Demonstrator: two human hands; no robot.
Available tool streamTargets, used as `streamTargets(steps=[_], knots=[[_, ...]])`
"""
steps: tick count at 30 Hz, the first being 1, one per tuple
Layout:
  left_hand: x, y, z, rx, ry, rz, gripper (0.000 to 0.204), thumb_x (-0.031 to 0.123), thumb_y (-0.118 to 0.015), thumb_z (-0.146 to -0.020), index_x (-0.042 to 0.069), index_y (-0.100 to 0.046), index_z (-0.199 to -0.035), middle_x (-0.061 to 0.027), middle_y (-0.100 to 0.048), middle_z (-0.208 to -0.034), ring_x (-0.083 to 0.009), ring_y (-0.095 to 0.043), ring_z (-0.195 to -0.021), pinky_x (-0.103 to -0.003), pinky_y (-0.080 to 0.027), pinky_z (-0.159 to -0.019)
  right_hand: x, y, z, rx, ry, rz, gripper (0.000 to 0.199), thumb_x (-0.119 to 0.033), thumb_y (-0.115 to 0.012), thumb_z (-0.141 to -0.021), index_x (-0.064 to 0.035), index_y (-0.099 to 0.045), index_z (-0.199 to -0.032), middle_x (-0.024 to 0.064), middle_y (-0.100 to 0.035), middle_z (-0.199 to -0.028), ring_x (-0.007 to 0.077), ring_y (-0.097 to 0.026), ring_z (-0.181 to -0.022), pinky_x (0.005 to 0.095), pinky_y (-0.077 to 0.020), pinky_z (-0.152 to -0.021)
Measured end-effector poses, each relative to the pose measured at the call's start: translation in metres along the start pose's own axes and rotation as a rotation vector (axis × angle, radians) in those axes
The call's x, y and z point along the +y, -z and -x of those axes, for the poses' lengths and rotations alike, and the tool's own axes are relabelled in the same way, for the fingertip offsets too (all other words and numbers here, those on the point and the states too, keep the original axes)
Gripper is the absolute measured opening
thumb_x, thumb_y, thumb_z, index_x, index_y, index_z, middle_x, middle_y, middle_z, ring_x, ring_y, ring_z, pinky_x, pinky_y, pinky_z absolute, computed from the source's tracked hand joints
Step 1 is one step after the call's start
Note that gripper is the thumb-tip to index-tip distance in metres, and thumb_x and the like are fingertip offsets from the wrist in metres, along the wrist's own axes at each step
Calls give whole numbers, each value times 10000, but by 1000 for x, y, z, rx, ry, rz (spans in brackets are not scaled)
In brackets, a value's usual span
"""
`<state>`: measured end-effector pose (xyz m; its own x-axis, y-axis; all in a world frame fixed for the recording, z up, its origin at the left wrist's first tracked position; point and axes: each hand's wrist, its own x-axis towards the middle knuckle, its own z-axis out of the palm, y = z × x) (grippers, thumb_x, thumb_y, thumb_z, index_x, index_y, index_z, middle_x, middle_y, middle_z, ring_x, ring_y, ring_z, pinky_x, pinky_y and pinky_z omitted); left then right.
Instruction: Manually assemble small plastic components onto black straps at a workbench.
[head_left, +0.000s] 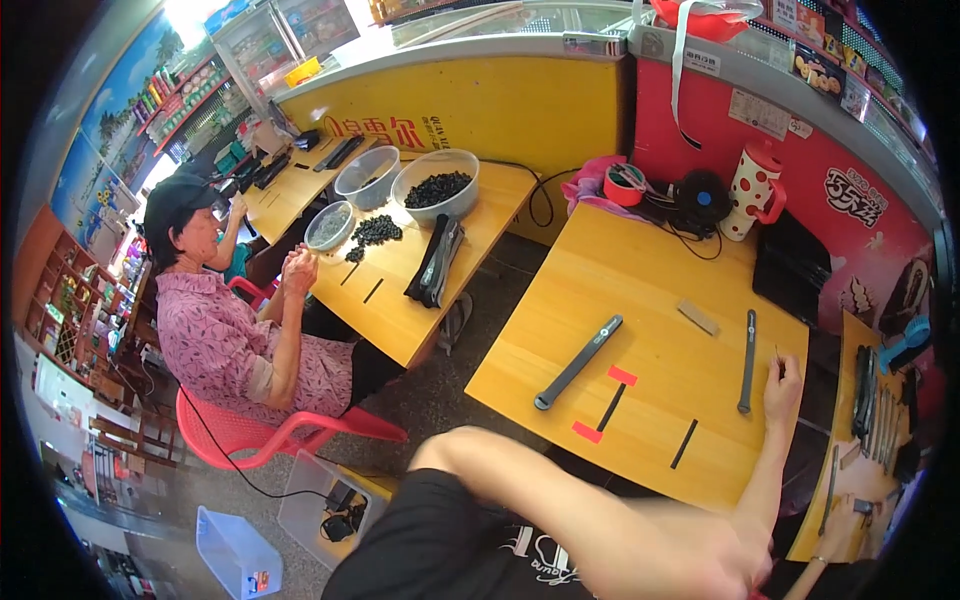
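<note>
I'm resting my right hand (782,385), fingers curled w/ nothing held, on the worktop (650,290) beside a grey strip (747,360); left hand's fingers I can't tell.

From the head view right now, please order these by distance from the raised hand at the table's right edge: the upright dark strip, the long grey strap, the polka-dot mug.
Measured from the right hand:
1. Upright dark strip, just to its left, nearly touching.
2. Long grey strap, lying diagonally at the table's left half.
3. Polka-dot mug, at the table's far edge by the red wall; only a little farther than the strap.
</note>
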<state>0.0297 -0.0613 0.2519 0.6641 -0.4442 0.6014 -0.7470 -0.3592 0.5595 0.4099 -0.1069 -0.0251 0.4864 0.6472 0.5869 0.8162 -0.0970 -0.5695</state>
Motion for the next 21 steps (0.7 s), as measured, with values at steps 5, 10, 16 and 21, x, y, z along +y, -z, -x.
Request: streamTargets(steps=[5, 10, 16, 21], knots=[[-4, 27, 240, 841, 1078, -637, 75, 52, -652, -808, 43, -683, -876, -124, -665, -857, -255, -646, -796, -355, -516, -731, -16, 0, 1, 11, 14, 51, 101, -15, -590, -862, 20, -497, -841, 163, -495, -778, 312, -529, -701, 367, -420, -631], [0, 103, 480, 711, 1787, -1410, 204, 169, -593, -891, 54, -671, -1041, -159, -632, -1124, -348, -568, -1052, -443, -464, -861, -10, 0, 1, -84, 36, 199, 65, 7, -561, -859, 27, -505, -886, 193, -513, -846, 384, -543, -790, 390, -434, -684], [-77, 172, 554, 491, 1851, -1435, 473, 157, -555, -908, 133, -450, -1369, -73, -439, -1427, -330, -409, -1285, -530, -410, -975, -28, -4, -6, -170, 42, 323, 54, 8, -517, -893, 42, -478, -908, 197, -474, -874, 374, -512, -823, 373, -430, -742], [-104, 178, 607, 389, 1984, -1430, 473, 124, -496, -905, 81, -436, -1373, -99, -428, -1434, -349, -417, -1277, -522, -414, -979, -39, -7, -5, -187, 25, 349, 57, 7, -506, -904, 43, -462, -904, 185, -448, -856, 356, -491, -795, 351, -419, -729]])
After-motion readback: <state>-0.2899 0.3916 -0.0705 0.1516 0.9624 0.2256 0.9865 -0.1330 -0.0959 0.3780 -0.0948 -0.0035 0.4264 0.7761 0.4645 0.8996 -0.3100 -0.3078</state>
